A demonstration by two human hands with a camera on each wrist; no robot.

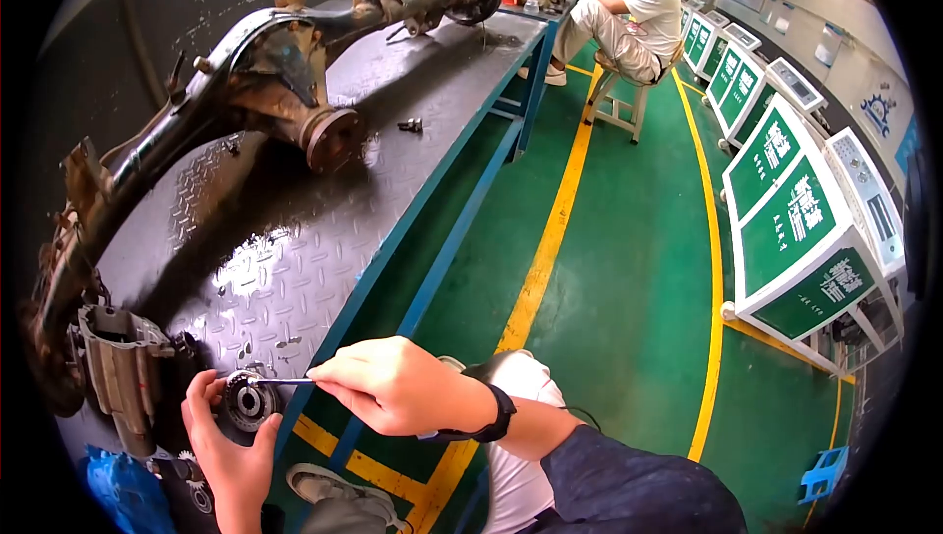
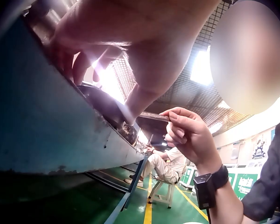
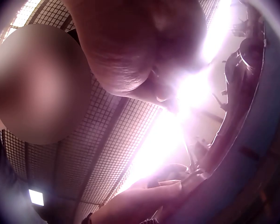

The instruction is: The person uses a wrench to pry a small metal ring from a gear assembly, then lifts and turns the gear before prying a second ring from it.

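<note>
1. The round metal ring (image 1: 246,403), at 7 o'clock by the edge of the table (image 1: 295,259), is gripped by the left hand (image 1: 224,446).
2. The right hand (image 1: 393,384) pinches a thin stick (image 1: 280,380) touching it.
3. The steel table is bumpy, the rusty axle (image 1: 275,62) long, the green floor (image 1: 629,269) shiny.

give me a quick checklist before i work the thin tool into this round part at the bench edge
1. Left hand grips the round part: ok, fingers curl round its rim.
2. Right hand pinches the thin tool: ok, held at its back end.
3. Tool tip seated on the part: cannot tell, the contact is too small to see.
4. Left hand out of the tool's line: not ok, it lies right beside the tip.
5. Part backed by the bench: cannot tell, it sits at the very edge.
</note>
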